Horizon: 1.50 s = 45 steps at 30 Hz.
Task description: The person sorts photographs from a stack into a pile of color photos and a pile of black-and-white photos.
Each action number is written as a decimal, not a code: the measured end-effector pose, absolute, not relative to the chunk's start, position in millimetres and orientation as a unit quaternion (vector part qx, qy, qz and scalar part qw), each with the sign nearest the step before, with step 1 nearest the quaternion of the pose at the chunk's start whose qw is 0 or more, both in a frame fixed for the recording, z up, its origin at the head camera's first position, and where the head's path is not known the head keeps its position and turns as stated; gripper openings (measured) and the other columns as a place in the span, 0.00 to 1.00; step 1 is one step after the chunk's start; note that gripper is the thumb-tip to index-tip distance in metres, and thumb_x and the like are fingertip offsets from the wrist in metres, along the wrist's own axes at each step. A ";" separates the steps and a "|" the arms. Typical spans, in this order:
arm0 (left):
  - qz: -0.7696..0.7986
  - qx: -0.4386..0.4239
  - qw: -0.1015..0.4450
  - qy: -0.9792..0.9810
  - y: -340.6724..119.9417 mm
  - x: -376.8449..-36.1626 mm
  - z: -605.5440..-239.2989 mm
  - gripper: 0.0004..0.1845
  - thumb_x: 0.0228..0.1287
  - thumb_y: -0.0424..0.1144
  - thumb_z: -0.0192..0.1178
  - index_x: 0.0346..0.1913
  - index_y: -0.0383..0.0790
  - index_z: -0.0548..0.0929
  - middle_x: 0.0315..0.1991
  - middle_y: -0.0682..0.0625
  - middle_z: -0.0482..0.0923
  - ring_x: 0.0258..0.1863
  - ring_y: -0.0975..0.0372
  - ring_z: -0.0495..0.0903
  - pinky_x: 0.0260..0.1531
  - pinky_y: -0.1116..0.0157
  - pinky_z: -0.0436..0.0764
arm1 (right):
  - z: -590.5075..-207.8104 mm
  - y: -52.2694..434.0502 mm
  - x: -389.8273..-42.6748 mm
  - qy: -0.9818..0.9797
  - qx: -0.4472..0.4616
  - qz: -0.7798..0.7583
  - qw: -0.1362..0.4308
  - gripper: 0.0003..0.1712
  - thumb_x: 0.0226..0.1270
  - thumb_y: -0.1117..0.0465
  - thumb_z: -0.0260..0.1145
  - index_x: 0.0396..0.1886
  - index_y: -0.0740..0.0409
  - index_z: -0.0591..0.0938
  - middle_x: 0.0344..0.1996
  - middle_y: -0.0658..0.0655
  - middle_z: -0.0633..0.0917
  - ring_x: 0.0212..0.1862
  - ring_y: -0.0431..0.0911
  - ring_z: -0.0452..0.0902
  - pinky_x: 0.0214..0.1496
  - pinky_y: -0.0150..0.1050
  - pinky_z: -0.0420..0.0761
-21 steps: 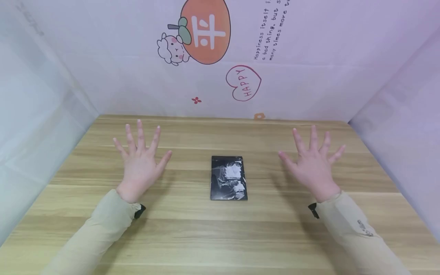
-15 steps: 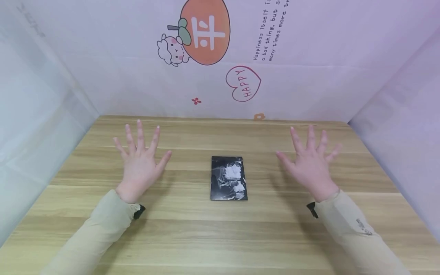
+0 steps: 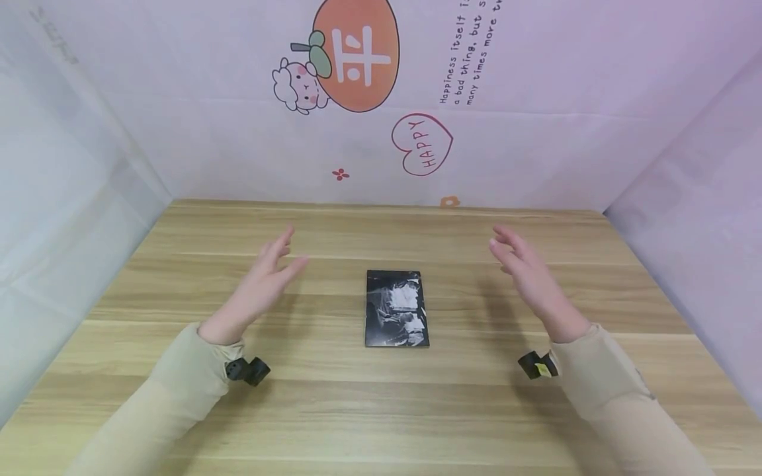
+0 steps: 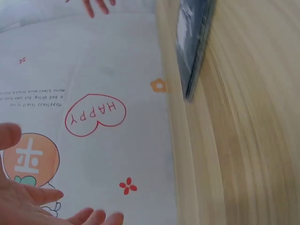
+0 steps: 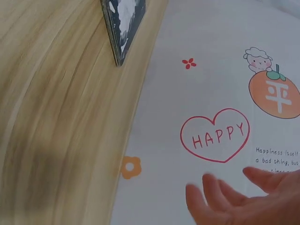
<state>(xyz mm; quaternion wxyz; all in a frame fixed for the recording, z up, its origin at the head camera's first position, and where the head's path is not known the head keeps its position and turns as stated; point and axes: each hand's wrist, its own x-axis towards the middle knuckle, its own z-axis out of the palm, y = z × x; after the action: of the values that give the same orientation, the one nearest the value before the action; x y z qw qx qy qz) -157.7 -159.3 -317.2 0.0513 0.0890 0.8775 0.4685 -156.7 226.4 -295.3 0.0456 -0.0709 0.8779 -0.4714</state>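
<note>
Head cam high, front-down; wrist cams low, tilted, sharing black card [image 3: 396, 308] + wall.

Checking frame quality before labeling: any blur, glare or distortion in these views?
Head view: sharp, soft even light, faint shadows under both hands; glare patches on the black booklet. Left wrist view: the table streaks with motion blur, the booklet edge is smeared, the left hand is soft. Right wrist view: wood grain blurred, right hand out of focus, the wall print stays legible.
</note>
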 end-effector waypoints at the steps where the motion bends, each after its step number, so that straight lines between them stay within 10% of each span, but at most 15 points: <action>1: 0.484 0.083 0.062 0.869 -158.2 -158.4 -317.8 0.41 0.69 0.48 0.53 0.75 0.42 0.43 0.73 0.34 0.47 0.71 0.42 0.52 0.67 0.41 0.58 | -296.2 226.8 -157.3 0.866 -0.075 -0.491 0.058 0.38 0.76 0.46 0.39 0.74 0.65 0.47 0.70 0.72 0.54 0.68 0.67 0.54 0.68 0.65 0.57; 13: 0.579 0.060 0.133 0.802 -130.6 -166.4 -338.4 0.43 0.59 0.37 0.65 0.73 0.40 0.52 0.69 0.36 0.58 0.67 0.47 0.63 0.65 0.49 0.67 | -323.9 222.9 -166.1 0.773 -0.080 -0.605 0.175 0.37 0.77 0.49 0.40 0.71 0.73 0.50 0.65 0.75 0.59 0.55 0.39 0.72 0.67 0.47 0.69; 20: 0.573 0.067 0.166 0.800 -110.3 -169.7 -355.2 0.44 0.56 0.33 0.66 0.73 0.36 0.53 0.68 0.34 0.61 0.65 0.44 0.66 0.62 0.50 0.71 | -344.2 214.4 -168.2 0.789 -0.071 -0.568 0.221 0.34 0.72 0.60 0.48 0.71 0.73 0.51 0.64 0.76 0.63 0.62 0.63 0.67 0.65 0.52 0.71; 28: 0.561 0.057 0.200 0.801 -89.5 -172.4 -372.1 0.46 0.54 0.33 0.67 0.72 0.35 0.53 0.65 0.34 0.64 0.62 0.45 0.70 0.60 0.53 0.74 | -360.9 199.6 -171.5 0.813 -0.078 -0.512 0.267 0.38 0.67 0.64 0.57 0.69 0.75 0.53 0.60 0.76 0.69 0.52 0.55 0.78 0.55 0.41 0.80; 45: 0.497 0.093 0.214 0.836 -81.4 -177.2 -388.5 0.38 0.55 0.33 0.66 0.67 0.25 0.62 0.61 0.35 0.70 0.60 0.48 0.70 0.63 0.56 0.71 | -368.1 174.7 -172.3 0.876 -0.136 -0.394 0.245 0.39 0.60 0.55 0.65 0.66 0.73 0.64 0.52 0.70 0.77 0.55 0.58 0.73 0.59 0.50 0.75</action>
<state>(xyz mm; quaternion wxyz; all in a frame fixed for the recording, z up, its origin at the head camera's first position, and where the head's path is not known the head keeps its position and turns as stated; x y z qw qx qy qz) -177.2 -81.4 -388.5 0.2137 0.0930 0.8361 0.4966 -172.3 174.7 -368.1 0.2447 -0.1361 0.8755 -0.3937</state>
